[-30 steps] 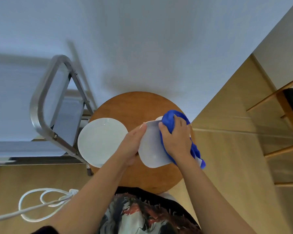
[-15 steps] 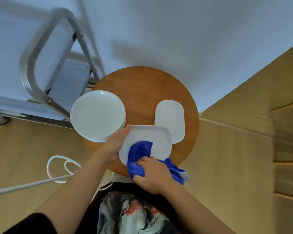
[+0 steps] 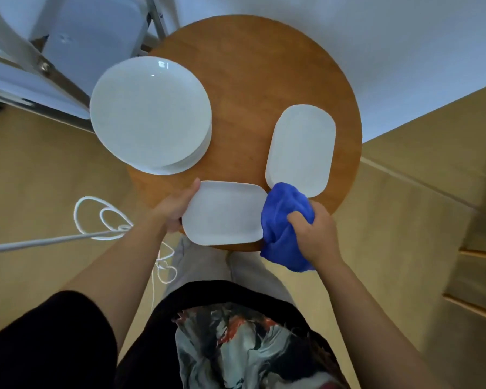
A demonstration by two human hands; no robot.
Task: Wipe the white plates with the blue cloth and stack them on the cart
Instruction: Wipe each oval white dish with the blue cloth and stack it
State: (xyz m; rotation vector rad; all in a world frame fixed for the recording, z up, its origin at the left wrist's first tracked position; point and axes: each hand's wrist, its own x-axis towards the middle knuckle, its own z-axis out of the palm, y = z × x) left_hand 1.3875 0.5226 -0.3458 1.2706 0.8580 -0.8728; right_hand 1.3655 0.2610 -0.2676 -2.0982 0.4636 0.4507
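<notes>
- Fingers of my left hand (image 3: pixel 174 210) curl round the left edge of the rectangular plate (image 3: pixel 225 213), thumb lying along its upper left corner; the fingers underneath are hidden, so I can only judge they support it from below.
- At far left the cart (image 3: pixel 54 77) stands against the round wooden table (image 3: pixel 253 66); I see no plates on it yet.
- Next comes a stack of round plates (image 3: pixel 149 113) on the table's left side, overhanging the rim toward the cart.
- Held plate: it sits at the table's near edge, roughly level, between my two hands.
- I judge it stiff, smooth and breakable, fairly light. A glazed rim slips easily, so I'd hold it at opposite short edges, thumb on top.
- Beyond it, a second stack of rectangular plates (image 3: pixel 300 147) lies on the right side.
- My right hand (image 3: pixel 314 234) clenches the blue cloth (image 3: pixel 284 223), bunched against the held plate's right edge and overlapping that stack's near corner. Soft, limp, easy to grab anywhere.
</notes>
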